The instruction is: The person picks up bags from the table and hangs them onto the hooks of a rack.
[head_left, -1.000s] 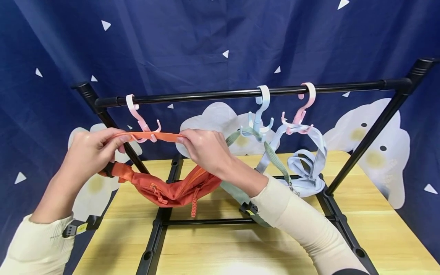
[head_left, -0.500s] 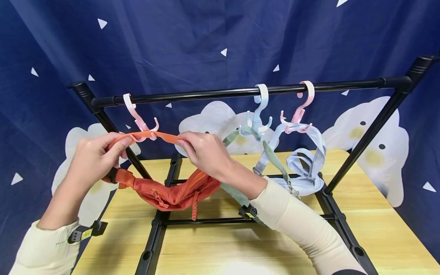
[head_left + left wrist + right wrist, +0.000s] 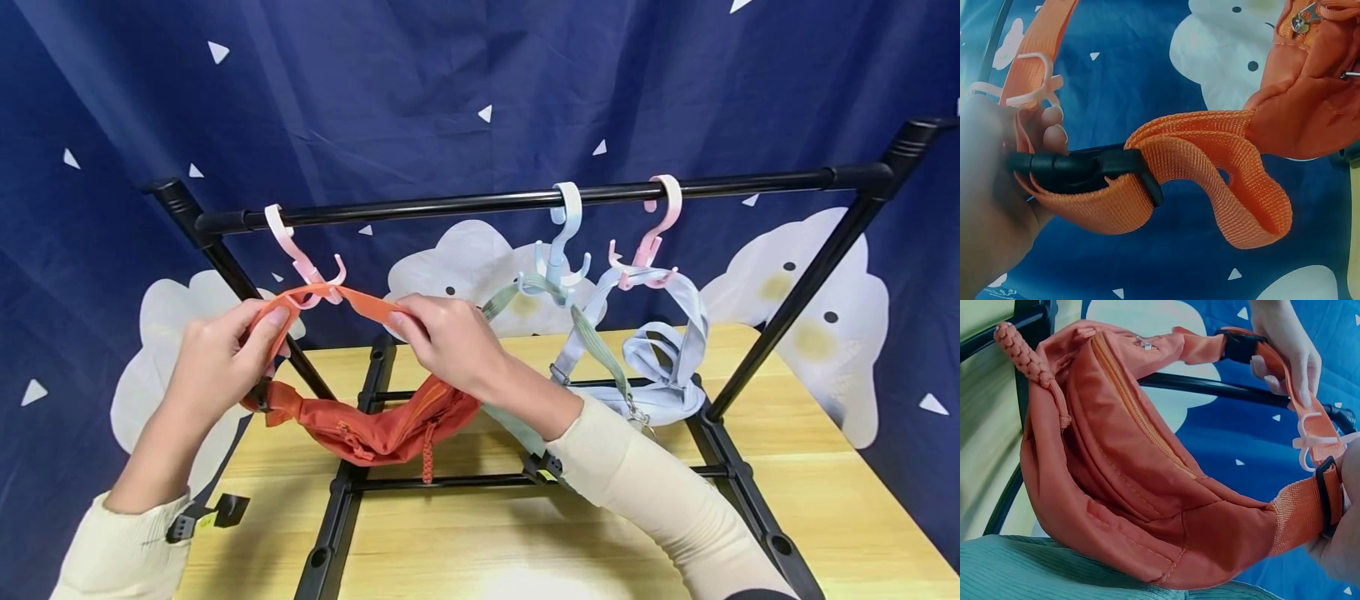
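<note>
Webbing of the orange waist bag's strap (image 3: 352, 300) is draped over the pink hook (image 3: 311, 271), our left hand (image 3: 217, 362) pinching it left of the hook and our right hand (image 3: 450, 337) pinching it right. The pouch (image 3: 375, 421) sags below between them, above the wooden table (image 3: 825, 500). We judge it soft, light and floppy, best held by the strap near the hook.

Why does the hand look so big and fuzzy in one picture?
In the left wrist view the left hand sits right by the lens, so it blurs, while the orange strap stays sharp. The head view bends the black rail slightly and shows glare on the table.
</note>
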The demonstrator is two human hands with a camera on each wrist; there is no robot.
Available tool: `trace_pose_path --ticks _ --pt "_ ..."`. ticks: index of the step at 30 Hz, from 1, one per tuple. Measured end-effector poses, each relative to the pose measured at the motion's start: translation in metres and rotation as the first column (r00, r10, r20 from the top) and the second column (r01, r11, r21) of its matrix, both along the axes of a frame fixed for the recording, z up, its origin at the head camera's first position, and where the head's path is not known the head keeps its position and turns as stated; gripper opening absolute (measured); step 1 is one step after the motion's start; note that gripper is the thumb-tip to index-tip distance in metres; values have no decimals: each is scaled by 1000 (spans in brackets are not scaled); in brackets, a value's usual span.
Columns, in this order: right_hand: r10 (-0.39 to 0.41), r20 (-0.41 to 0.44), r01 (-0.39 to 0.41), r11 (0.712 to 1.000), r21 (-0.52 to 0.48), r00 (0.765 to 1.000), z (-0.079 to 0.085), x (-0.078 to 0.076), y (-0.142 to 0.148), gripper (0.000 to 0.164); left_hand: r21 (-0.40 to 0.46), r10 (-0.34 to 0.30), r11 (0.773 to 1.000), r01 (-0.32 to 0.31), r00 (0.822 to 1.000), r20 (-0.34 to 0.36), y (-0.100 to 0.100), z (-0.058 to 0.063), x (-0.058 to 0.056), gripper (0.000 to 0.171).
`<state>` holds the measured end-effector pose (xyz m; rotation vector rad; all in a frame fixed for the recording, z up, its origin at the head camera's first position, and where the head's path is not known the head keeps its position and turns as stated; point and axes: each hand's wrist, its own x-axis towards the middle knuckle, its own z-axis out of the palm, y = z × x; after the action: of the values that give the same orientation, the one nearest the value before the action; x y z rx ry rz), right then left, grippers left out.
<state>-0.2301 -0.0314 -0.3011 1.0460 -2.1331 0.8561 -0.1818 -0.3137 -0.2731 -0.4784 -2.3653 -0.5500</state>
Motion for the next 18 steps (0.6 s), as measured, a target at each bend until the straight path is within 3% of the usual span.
trace_pose_path --ticks 7,18 --pt "7 15 -7 1000 9 1000 -4 1 3 20 38 3 999 -6 998 56 3 -5 5 19" --pt "29 72 -29 1000 -9 997 -10 4 6 20 44 38 998 -41 997 62 6 -19 6 25"
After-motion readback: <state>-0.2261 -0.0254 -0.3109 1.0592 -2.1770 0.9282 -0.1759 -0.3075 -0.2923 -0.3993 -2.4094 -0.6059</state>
